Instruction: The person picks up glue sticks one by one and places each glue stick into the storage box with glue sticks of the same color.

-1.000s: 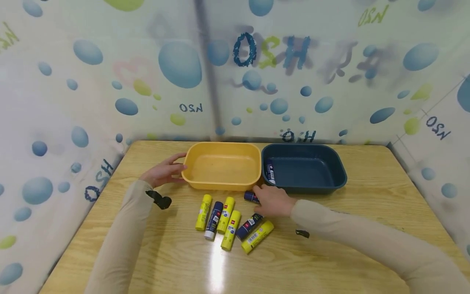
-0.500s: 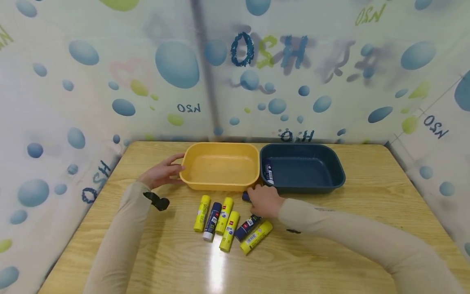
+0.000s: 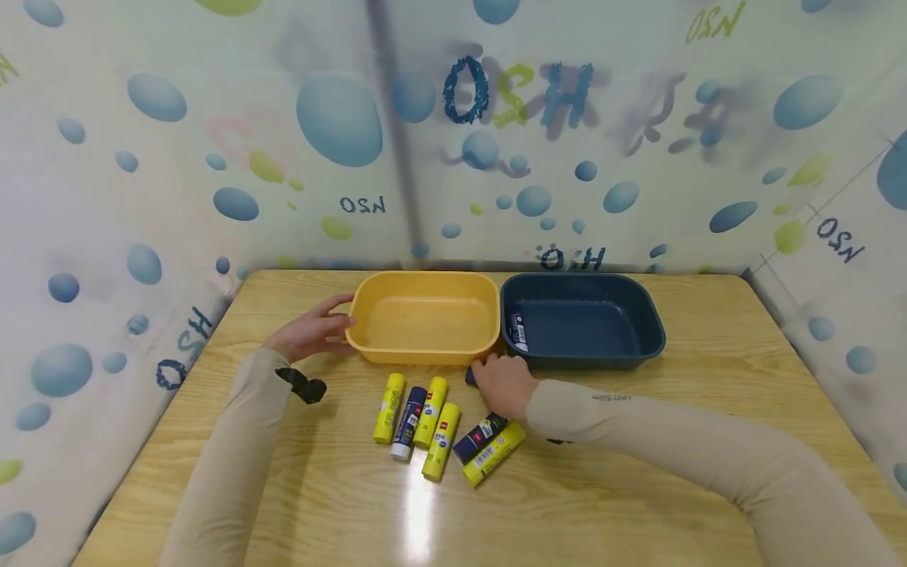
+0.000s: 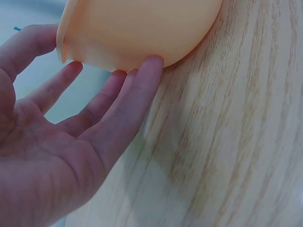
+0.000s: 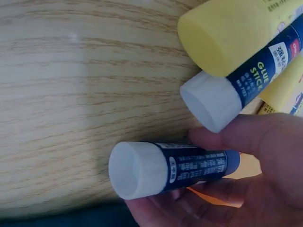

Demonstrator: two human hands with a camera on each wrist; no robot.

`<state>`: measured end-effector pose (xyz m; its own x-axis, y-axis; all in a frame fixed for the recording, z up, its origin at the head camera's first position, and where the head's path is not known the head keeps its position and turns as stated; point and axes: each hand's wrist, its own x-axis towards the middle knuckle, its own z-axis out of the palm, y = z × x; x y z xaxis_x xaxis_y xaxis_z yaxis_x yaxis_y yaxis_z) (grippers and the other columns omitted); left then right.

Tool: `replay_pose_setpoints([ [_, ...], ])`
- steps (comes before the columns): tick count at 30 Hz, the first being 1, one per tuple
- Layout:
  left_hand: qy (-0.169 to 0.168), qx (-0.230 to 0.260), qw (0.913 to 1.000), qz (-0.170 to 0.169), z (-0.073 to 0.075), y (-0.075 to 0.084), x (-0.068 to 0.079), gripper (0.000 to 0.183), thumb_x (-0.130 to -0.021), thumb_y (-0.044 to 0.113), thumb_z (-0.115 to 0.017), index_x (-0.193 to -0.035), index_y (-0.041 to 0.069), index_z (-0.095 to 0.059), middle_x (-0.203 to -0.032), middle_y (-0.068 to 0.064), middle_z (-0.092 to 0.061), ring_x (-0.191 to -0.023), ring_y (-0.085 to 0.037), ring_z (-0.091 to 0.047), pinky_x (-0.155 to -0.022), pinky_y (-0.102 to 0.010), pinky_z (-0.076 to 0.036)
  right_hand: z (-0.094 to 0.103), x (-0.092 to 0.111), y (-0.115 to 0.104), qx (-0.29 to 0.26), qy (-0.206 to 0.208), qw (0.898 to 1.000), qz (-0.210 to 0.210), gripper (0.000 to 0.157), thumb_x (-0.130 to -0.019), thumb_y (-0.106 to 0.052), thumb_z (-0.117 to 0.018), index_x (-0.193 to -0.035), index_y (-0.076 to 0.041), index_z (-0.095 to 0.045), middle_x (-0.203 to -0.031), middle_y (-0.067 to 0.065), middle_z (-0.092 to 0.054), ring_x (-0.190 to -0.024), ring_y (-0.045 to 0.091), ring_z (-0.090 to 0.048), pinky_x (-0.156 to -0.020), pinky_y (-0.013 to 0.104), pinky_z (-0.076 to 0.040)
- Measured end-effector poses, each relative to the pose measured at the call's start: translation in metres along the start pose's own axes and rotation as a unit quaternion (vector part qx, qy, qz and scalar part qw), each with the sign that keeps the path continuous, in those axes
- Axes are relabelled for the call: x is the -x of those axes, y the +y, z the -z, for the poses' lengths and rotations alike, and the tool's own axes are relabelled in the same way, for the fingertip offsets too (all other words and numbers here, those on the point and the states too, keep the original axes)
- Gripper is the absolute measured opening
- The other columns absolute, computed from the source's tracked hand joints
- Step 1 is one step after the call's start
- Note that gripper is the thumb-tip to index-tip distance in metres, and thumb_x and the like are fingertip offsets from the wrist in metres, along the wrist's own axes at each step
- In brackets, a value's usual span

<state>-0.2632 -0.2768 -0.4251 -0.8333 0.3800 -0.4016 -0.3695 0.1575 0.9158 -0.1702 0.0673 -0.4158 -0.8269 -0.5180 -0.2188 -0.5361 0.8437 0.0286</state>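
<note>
My left hand [image 3: 308, 332] touches the left end of the yellow bin [image 3: 425, 356] with fairly straight fingers; the left wrist view shows fingertips [image 4: 152, 64] on its wall. My right hand [image 3: 505, 386] is in front of the dark blue bin [image 3: 588, 361]. It pinches a blue glue stick with a white end [image 5: 189, 168], thumb on one side and fingers on the other. In the head view that stick is mostly hidden beneath the hand. Beside it lie another blue glue stick [image 3: 480, 438] and a yellow glue stick [image 3: 494, 454].
Several more glue sticks lie left of these: a yellow one [image 3: 389, 408], a blue one with a white end [image 3: 409, 424] and further yellow ones [image 3: 441, 442]. One blue glue stick [image 3: 519, 327] lies inside the dark blue bin. A patterned curtain [image 3: 283, 157] stands behind the table [image 3: 340, 504].
My right hand has moved slightly left and its fingers have closed on the blue glue stick in front of the bins. The left hand stays at the yellow bin.
</note>
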Motion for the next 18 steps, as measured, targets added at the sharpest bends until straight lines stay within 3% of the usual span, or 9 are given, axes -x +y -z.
replay_pose_setpoints([
  [7, -0.004, -0.005, 1.0, -0.002, 0.0, 0.001, 0.002, 0.07, -0.099, 0.013, -0.054, -0.155, 0.017, -0.013, -0.151, -0.021, -0.022, -0.117, -0.033, -0.051, -0.098, -0.054, -0.042, 0.0, 0.002, 0.0, 0.017, 0.002, 1.0, 0.016, 0.017, -0.095, -0.013, -0.061, -0.11, -0.005, -0.058, -0.087, 0.015, -0.059, -0.077, 0.028, -0.06, -0.062, 0.04, -0.053],
  [18, -0.005, -0.004, 1.0, 0.0, -0.003, 0.005, 0.006, 0.07, -0.1, 0.012, -0.053, -0.156, 0.016, -0.01, -0.152, -0.024, -0.021, -0.123, -0.039, -0.045, -0.1, -0.056, -0.039, 0.014, 0.008, -0.003, 0.024, -0.058, 0.997, 0.036, 0.021, -0.095, -0.016, -0.063, -0.113, -0.008, -0.06, -0.094, 0.01, -0.063, -0.084, 0.024, -0.06, -0.07, 0.038, -0.053],
])
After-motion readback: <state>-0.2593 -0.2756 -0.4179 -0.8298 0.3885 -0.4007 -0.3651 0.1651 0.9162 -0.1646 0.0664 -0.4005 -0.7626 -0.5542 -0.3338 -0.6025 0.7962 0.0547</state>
